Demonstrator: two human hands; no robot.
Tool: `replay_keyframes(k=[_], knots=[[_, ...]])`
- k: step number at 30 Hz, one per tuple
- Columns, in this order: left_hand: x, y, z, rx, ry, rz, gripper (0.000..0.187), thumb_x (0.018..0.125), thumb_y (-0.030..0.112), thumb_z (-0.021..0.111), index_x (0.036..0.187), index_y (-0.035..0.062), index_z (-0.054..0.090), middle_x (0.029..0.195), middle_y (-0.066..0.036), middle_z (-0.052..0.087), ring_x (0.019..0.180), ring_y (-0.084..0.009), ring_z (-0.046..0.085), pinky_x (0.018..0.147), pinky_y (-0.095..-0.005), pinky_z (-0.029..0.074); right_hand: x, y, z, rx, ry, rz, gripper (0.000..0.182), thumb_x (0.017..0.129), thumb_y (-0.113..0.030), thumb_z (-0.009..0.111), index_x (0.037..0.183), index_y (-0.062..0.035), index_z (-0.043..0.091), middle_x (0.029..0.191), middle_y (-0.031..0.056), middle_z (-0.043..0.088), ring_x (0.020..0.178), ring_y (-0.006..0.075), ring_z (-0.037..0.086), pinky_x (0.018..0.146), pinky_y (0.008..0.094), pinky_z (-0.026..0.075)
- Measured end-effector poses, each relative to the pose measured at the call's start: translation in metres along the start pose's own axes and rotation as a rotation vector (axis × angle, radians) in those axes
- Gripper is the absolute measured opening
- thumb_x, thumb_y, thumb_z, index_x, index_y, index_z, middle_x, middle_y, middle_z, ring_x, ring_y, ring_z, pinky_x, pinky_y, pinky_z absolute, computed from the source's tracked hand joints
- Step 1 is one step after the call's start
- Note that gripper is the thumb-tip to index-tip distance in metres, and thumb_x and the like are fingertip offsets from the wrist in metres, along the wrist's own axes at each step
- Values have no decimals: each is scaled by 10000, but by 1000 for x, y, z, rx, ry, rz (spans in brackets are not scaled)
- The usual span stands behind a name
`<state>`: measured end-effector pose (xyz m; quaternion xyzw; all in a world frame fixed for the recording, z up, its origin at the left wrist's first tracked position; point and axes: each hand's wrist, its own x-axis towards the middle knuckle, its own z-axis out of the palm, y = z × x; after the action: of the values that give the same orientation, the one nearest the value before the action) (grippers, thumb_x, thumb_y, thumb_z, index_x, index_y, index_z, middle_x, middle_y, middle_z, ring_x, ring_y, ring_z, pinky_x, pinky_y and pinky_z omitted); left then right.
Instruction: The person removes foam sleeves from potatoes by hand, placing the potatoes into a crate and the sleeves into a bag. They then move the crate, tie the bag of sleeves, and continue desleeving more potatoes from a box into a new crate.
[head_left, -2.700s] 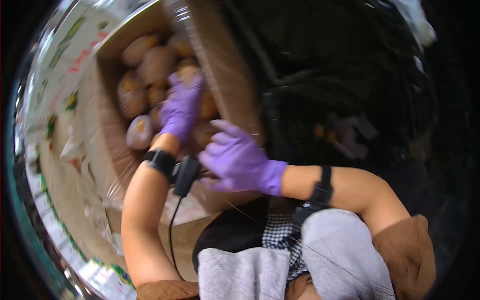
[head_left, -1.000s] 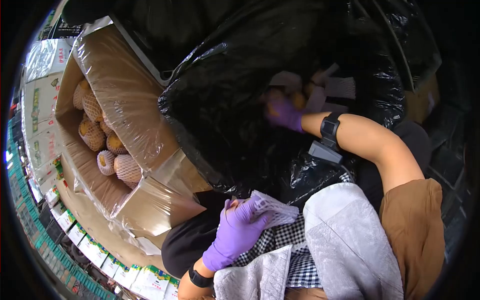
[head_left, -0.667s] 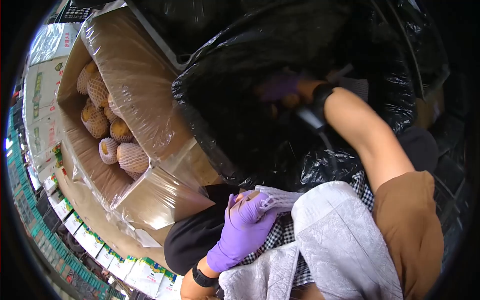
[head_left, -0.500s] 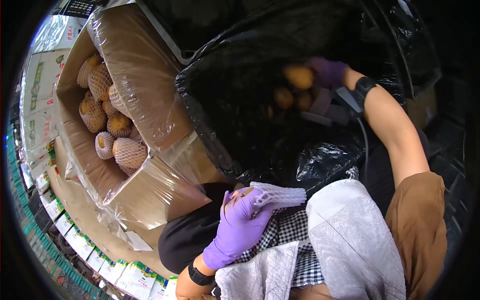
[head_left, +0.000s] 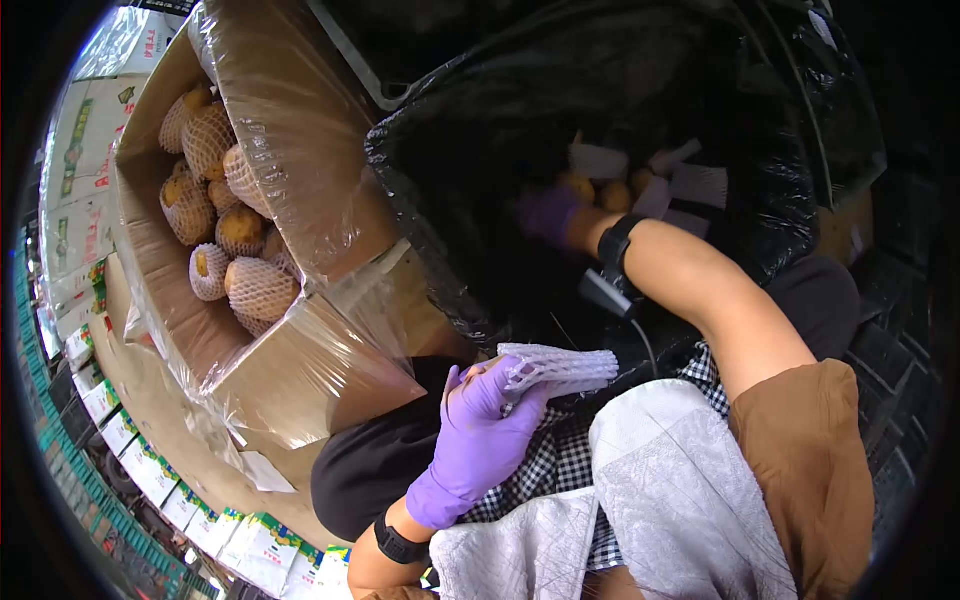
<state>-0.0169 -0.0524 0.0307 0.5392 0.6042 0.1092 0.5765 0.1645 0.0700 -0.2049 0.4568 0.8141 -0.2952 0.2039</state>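
Observation:
My left hand [head_left: 480, 435], in a purple glove, is closed round a bunch of white foam net sleeves [head_left: 565, 369] above my lap. Deep in the black-lined container [head_left: 400, 135], my right hand [head_left: 548, 215], also gloved in purple, is dark and smeared by motion; its fingers and anything in them cannot be made out. Just right of it lie yellow-brown potatoes [head_left: 615, 195] and loose foam sleeves [head_left: 698, 185]. A device on a cable [head_left: 607, 293] hangs by my right wrist.
At the left, an open cardboard box [head_left: 165, 300] lined with clear plastic holds several net-wrapped potatoes [head_left: 262, 288]. Stacked cartons [head_left: 85, 150] stand beyond it, with a row of small cartons [head_left: 150, 470] at the lower left. A grey towel [head_left: 690, 480] hangs over my lap.
My right hand has moved left and down inside the black-lined container, away from the potatoes. The foam sleeves there are now more exposed. My left hand still holds its sleeves.

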Motion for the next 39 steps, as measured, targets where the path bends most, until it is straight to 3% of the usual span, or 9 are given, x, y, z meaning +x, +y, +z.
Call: replay_keyframes(k=[3,9,14,18,20,24,28,34,39], knots=[[-1,0,-4,-26,-11,-3,155,841,155,710,995,152,696,883,59,707,817,-72,632,1070,-383,239,-25,19,-73,141,-531,-24,467,837,-281,604,1284,-159,543,1296,158,563,1098,320,596,881,437,499],[-6,-15,-3,-186,-31,56,159,869,63,672,1026,36,678,939,23,698,856,-38,600,850,-232,443,-106,84,-79,632,-447,273,729,726,-274,733,1383,-134,451,1189,127,622,1095,277,601,869,362,489],[-6,-13,4,-208,-29,89,177,869,9,639,1044,4,668,946,-8,696,842,-53,610,781,-226,494,-114,86,-58,-150,-371,87,756,679,-389,750,1330,-91,506,1203,180,620,1091,347,610,905,432,495],[-4,-13,9,-187,-2,111,179,871,13,630,1046,0,665,942,-21,699,849,-72,623,805,-241,503,-83,57,45,-146,-342,-227,331,878,-288,530,1078,-65,671,1130,201,651,1061,362,622,868,461,508],[0,-12,4,-81,12,146,187,874,35,634,1058,10,660,935,-39,707,847,-85,634,815,-244,502,-59,45,76,-173,-387,105,285,899,-260,557,1115,-129,688,1169,148,654,1092,329,621,835,452,523],[9,-23,3,-254,55,112,193,890,38,624,1079,6,650,949,-39,703,876,-81,628,839,-250,505,-47,42,63,-440,-484,-12,292,880,-258,551,1094,-139,709,1149,110,671,1064,303,643,846,451,526],[12,-32,1,-394,64,123,219,900,35,608,1115,3,636,995,-30,691,918,-77,614,858,-253,502,-83,30,-69,-129,-720,186,803,714,-532,694,1411,-227,438,1391,149,501,1249,334,505,1006,448,423],[8,-34,-1,-629,70,78,289,932,82,587,1207,-5,583,1105,-43,652,1016,-88,581,918,-254,466,-171,64,-133,1362,-506,441,777,719,-120,774,1398,-41,406,1252,149,583,1049,242,641,834,332,559],[6,-13,-10,-847,200,492,754,845,143,721,1464,73,295,1431,-86,408,1291,-161,400,1055,-305,342,-211,-10,-168,1822,-156,86,606,807,-277,701,1281,26,476,1110,182,633,911,286,680,704,376,608]])
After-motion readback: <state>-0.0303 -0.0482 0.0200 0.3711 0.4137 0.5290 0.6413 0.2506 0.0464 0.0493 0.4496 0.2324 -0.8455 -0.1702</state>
